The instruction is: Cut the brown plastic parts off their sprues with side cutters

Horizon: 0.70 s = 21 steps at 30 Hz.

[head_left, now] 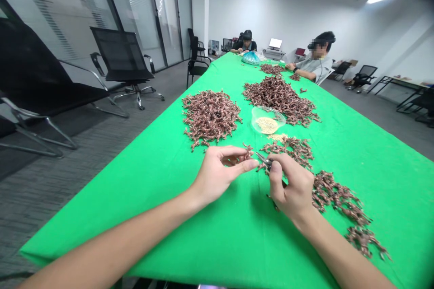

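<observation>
"Brownish sprigs (247,152), is that what's at the left hand (215,176)?"

"Yes, a small tangle of them, pinched at the fingertips, the grip almost closed on it."

"And the right hand (291,189)?"

"Its grip is closed round small metal pliers (263,159), tips pointing left, just beside that tangle. The fingers hide most of the handles."

"Where's the rest?"

"On the green-clothed counter (373,158): a loose pile (288,150) just ahead of the hands, a straggling trail (339,203) to the right, and a left mound (210,116) and a right mound (280,99) farther on. Touching the right mound, a clear plastic bowl (267,119) holds pale grains (267,125)."

"Anyone else?"

"A seated person (315,61) and another (244,41), at the far end."
</observation>
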Available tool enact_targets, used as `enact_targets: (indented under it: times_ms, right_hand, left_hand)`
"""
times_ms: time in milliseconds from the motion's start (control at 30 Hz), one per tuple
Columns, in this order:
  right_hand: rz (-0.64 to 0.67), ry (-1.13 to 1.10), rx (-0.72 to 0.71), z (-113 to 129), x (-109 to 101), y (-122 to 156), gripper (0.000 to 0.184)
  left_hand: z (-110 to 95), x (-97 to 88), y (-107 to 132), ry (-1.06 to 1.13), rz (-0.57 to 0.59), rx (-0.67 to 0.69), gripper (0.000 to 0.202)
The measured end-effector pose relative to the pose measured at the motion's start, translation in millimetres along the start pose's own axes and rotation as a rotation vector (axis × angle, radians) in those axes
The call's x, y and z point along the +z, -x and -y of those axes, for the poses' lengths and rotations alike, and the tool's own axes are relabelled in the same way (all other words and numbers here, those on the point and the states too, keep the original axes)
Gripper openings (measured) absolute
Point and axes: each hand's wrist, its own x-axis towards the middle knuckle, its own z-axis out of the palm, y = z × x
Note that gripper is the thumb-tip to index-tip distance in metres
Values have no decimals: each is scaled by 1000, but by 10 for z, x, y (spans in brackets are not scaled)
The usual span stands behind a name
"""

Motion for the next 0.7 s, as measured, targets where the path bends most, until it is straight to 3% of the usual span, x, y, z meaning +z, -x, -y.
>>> enact_targets:
  times_ms: [200,700]
  right_hand:
    - [14,149,-149,-78,-40,4,11]
    - [17,296,-248,-99,-65,-8,13]
  left_hand:
    - [-8,-8,6,-64,45,57,26]
    - [-51,-29,-8,-45,122,32,24]
